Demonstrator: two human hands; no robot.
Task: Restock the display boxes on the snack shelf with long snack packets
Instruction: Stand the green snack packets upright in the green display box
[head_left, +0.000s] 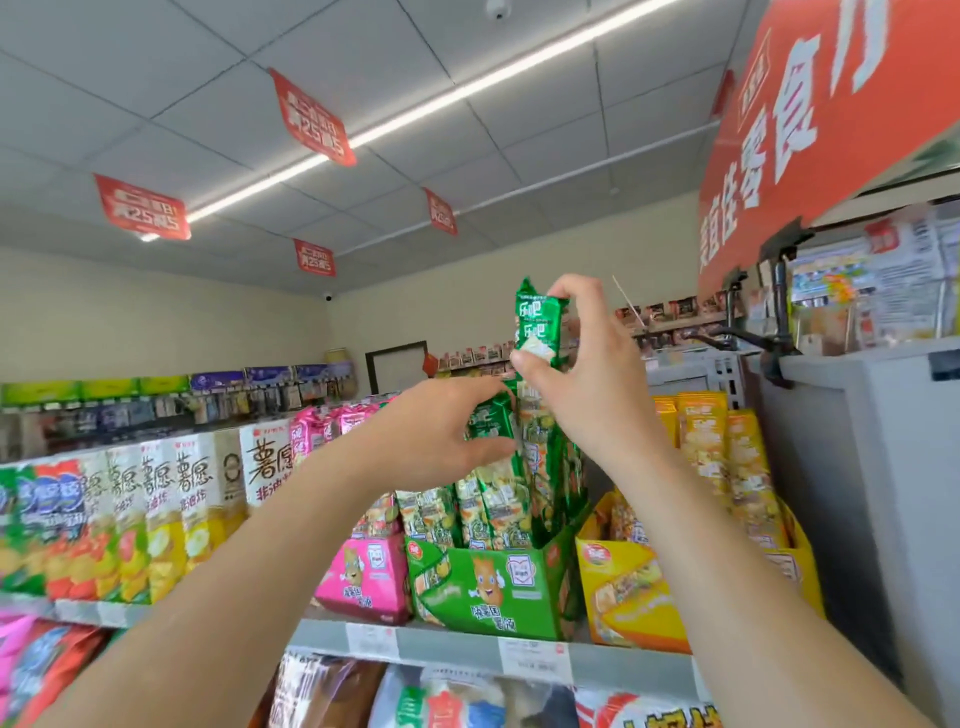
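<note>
A green display box (488, 587) stands on the top shelf, packed with several upright long green snack packets (493, 504). My right hand (587, 379) pinches the top of one long green packet (537, 322), raised above the others in the box. My left hand (436, 431) grips the top of another green packet (491, 418) standing in the same box. A pink display box (363, 577) sits to its left and a yellow display box (628, 587) with yellow packets (706, 441) to its right.
White and green snack cartons (156, 493) line the shelf to the left. Price tags (532, 657) run along the shelf edge, with bagged snacks (441, 696) below. A grey cabinet (857, 467) stands at the right under a red sign (810, 119).
</note>
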